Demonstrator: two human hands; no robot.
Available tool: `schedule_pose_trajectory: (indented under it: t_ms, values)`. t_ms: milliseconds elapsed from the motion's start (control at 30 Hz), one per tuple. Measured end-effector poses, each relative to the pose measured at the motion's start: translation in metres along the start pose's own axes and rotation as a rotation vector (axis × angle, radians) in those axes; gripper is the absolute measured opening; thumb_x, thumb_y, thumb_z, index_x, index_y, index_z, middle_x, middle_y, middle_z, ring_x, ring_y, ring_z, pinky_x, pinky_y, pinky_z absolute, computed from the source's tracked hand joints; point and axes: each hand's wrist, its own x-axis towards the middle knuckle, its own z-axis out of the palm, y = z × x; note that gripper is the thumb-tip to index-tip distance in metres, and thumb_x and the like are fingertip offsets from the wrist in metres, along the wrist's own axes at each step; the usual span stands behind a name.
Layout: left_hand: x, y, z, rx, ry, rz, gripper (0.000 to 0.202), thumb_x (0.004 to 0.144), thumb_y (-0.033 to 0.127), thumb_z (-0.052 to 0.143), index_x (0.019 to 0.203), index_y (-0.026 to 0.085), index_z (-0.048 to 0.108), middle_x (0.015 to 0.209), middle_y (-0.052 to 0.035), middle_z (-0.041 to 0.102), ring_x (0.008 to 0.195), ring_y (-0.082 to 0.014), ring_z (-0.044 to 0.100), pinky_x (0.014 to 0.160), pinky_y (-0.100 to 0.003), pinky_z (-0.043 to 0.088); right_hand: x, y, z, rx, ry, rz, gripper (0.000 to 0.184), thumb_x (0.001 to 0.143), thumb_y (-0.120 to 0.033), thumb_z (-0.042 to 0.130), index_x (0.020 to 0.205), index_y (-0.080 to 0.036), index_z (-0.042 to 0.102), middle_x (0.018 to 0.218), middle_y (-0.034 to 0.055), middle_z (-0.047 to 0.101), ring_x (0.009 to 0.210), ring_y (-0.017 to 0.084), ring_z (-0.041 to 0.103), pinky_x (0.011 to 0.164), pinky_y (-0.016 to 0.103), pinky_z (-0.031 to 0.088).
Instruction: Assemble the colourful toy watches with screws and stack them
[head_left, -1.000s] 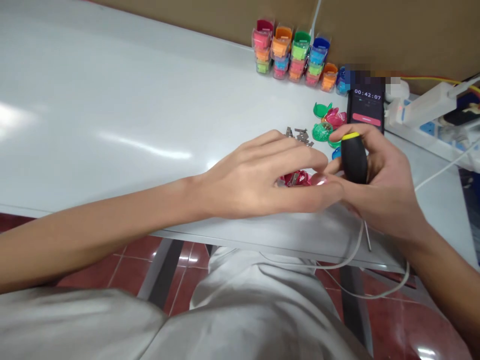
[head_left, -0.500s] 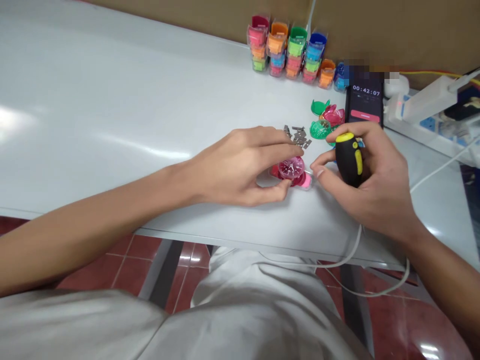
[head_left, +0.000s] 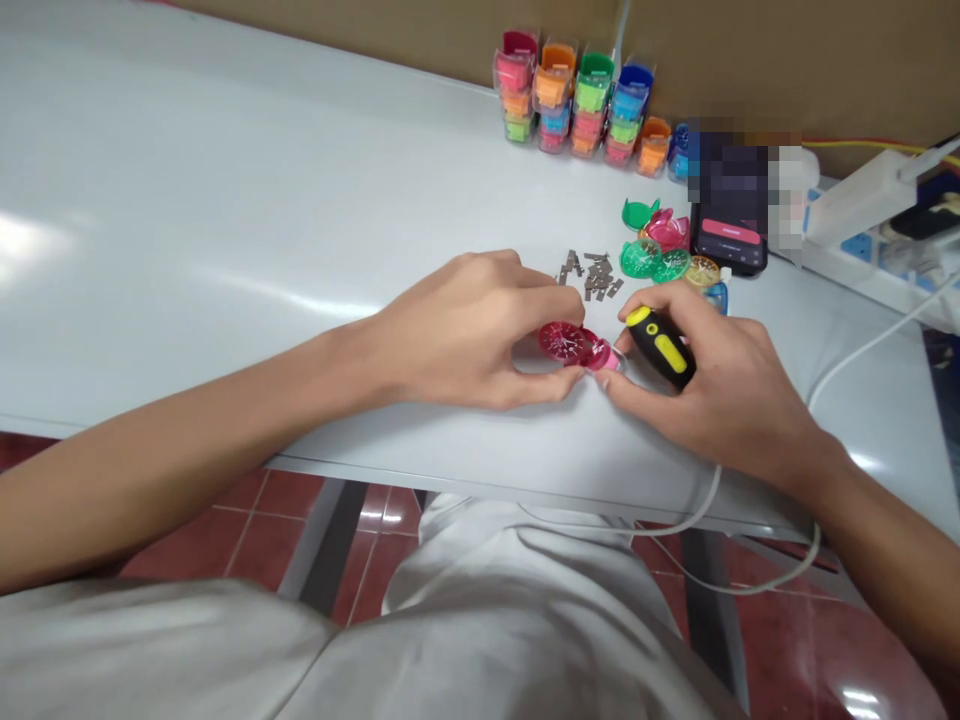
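Observation:
A small pink plastic case (head_left: 598, 354) lies near the front of the table, with a transparent red round cover (head_left: 562, 341), printed like a clock face, at its left. My left hand (head_left: 487, 330) has its thumb and fingers around the case and cover. At the case's right end, my right hand (head_left: 720, 380) touches it with the thumb tip. That hand also keeps a stubby black and yellow screwdriver (head_left: 660, 345) against the palm; its tip is hidden. Several small flat metal blades (head_left: 598, 275) lie just beyond my left fingers.
Loose green covers (head_left: 640, 259) and a red one (head_left: 667, 230) lie beyond my right hand. Stacked coloured plastic cases (head_left: 555, 85) line the back edge. A phone (head_left: 727, 245) and a white power strip (head_left: 862, 250) sit at right; a white cable (head_left: 862, 350) runs past my right wrist.
My right hand has moved left to the pink case, and the screwdriver has tilted over. The red cover has shifted left and now sits beside the pink end.

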Motion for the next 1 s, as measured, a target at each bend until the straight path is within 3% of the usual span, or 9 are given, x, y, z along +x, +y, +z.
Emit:
schedule_pose_trajectory:
  t_ms: [100,267,333,467,633,833,1000]
  values:
    - [0.002,0.000,0.000,-0.090,-0.025,-0.026,0.027,0.096,0.044,0.063,0.108,0.021,0.072,0.089,-0.0022,0.075,0.075,-0.0169,0.065,0.072,-0.030,0.048,-0.004,-0.005,-0.001,0.036,-0.076,-0.055,0.029,0.087,-0.027,0.072,0.112,-0.030,0.058,0.094,-0.0093,0.073,0.069,0.009,0.065,0.071,0.025,0.050]
    - [0.004,0.000,-0.006,-0.211,-0.086,-0.044,0.025,0.094,0.030,0.063,0.116,0.023,0.071,0.106,-0.0055,0.076,0.089,-0.0184,0.071,0.079,-0.028,0.051,-0.004,-0.003,-0.001,0.026,0.093,-0.133,0.030,0.085,-0.018,0.070,0.112,-0.026,0.057,0.102,-0.0048,0.073,0.085,0.011,0.071,0.080,0.024,0.052]
    - [0.005,0.001,-0.010,-0.234,-0.081,-0.041,0.024,0.093,0.029,0.063,0.115,0.023,0.072,0.110,-0.0062,0.075,0.094,-0.0193,0.071,0.083,-0.029,0.052,-0.002,0.000,0.001,0.024,0.088,-0.133,0.036,0.083,-0.022,0.074,0.114,-0.025,0.056,0.106,-0.0034,0.074,0.090,0.013,0.072,0.079,0.025,0.053]
    - [0.004,0.004,-0.019,-0.251,-0.111,-0.029,0.023,0.089,0.026,0.065,0.110,0.023,0.074,0.108,-0.0046,0.076,0.090,-0.0180,0.071,0.083,-0.027,0.051,-0.002,0.002,0.005,0.014,0.002,-0.134,0.043,0.081,-0.030,0.081,0.116,-0.028,0.056,0.116,-0.0045,0.073,0.093,0.014,0.073,0.073,0.025,0.052]
    - [0.004,0.007,-0.020,-0.233,-0.166,-0.030,0.024,0.084,0.021,0.066,0.106,0.022,0.075,0.102,-0.0032,0.076,0.084,-0.0164,0.070,0.078,-0.026,0.050,-0.004,0.002,0.009,-0.025,-0.012,-0.126,0.030,0.087,-0.029,0.073,0.113,-0.028,0.057,0.107,-0.0067,0.074,0.089,0.012,0.072,0.067,0.023,0.049]
    - [0.001,0.006,-0.010,-0.177,-0.102,-0.012,0.021,0.087,0.025,0.063,0.104,0.023,0.075,0.103,-0.0044,0.078,0.087,-0.0186,0.073,0.079,-0.027,0.053,-0.003,0.004,0.008,-0.046,0.007,-0.124,0.031,0.085,-0.029,0.073,0.113,-0.027,0.058,0.106,-0.0055,0.074,0.088,0.013,0.071,0.068,0.024,0.048]
    - [-0.001,0.005,-0.011,-0.181,-0.066,-0.002,0.019,0.087,0.028,0.064,0.102,0.025,0.075,0.103,-0.0031,0.079,0.086,-0.0194,0.074,0.079,-0.028,0.054,-0.004,0.003,0.008,-0.053,0.001,-0.115,0.030,0.086,-0.031,0.072,0.113,-0.027,0.059,0.105,-0.0028,0.074,0.087,0.016,0.071,0.066,0.026,0.046]
